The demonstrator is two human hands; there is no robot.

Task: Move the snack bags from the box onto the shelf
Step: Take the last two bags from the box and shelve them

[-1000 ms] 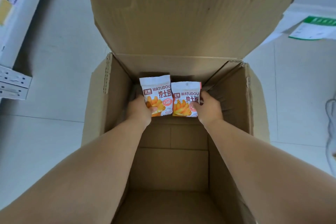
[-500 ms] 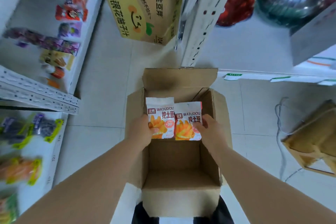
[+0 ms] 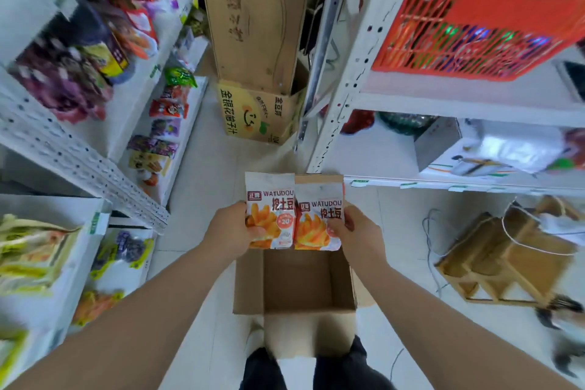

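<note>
I'm counting two WATUDOU snack bags: the left bag point(image 3: 270, 196) and the right bag point(image 3: 319, 199). I'm also counting two hands, left hand point(image 3: 229, 231) and right hand point(image 3: 361, 231), one open cardboard box point(image 3: 294, 279) and one red plastic crate point(image 3: 474, 19).

Head-worn wide camera looks steeply down, close above the box point(image 3: 296, 282).
</note>
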